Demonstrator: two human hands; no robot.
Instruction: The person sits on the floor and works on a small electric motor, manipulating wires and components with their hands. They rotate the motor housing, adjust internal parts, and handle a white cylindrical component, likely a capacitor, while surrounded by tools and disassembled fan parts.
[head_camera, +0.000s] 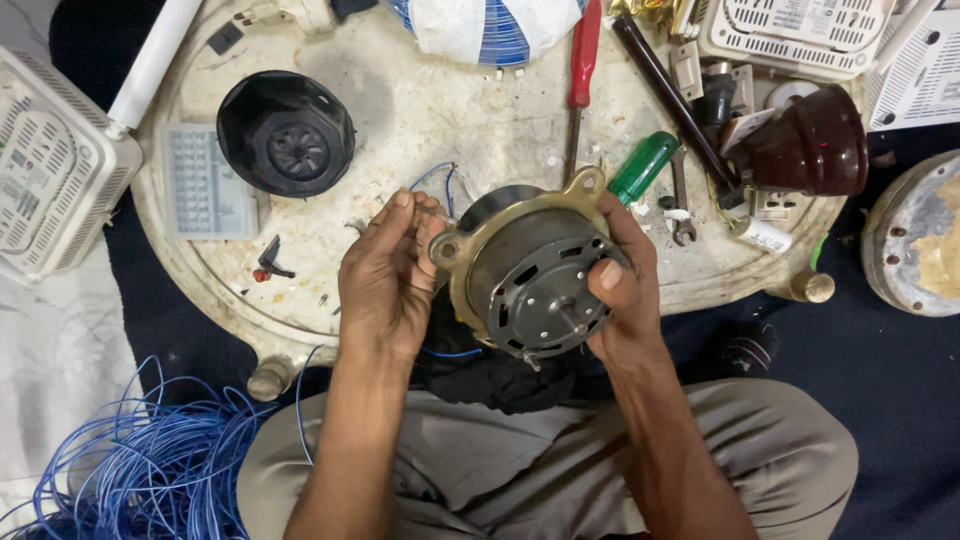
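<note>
Grey trousers fill the bottom of my view, and just above my lap I've got the round grey-and-brass metal fan motor gripped in both hands. Feels like a heavy, stiff lump to me, smooth casing, so I'd hold it by the rim and the mounting ears, never the thin wires. Right hand is clamped round its edge, thumb near the shaft. Left hand pinches the blue and white leads at its side. Behind it sits the round white plastic table. A dark brown dome-shaped cover has a small white tag, and there's 1 white label strip below it.
</note>
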